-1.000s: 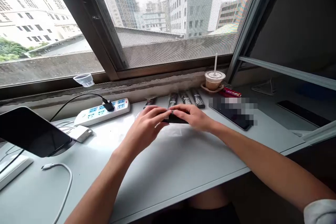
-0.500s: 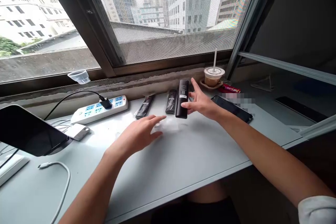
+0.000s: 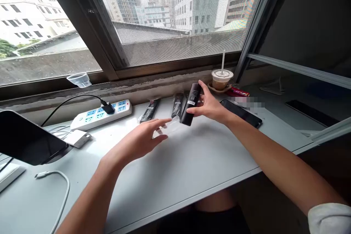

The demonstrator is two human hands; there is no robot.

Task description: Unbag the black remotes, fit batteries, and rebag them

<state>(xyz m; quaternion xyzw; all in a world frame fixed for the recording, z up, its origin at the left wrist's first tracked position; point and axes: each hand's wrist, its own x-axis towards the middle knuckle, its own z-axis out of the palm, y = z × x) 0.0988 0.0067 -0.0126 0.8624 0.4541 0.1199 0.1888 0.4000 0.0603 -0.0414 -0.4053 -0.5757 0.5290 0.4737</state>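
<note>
Right of power strip (image 3: 100, 112), gripping black remote (image 3: 192, 99) end-down with right hand (image 3: 212, 106), pinching clear sleeve (image 3: 171, 128) beneath with left hand (image 3: 137, 142).

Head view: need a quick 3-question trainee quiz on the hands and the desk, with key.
1. True or false: the right hand grips the black remote control.
2. What lies at the fingertips of the left hand? A clear plastic wrapper; B scissors; C notebook.
3. Fill in: the lidded drink cup has a white ____ standing in it.
Key: 1 true; 2 A; 3 straw.
</note>
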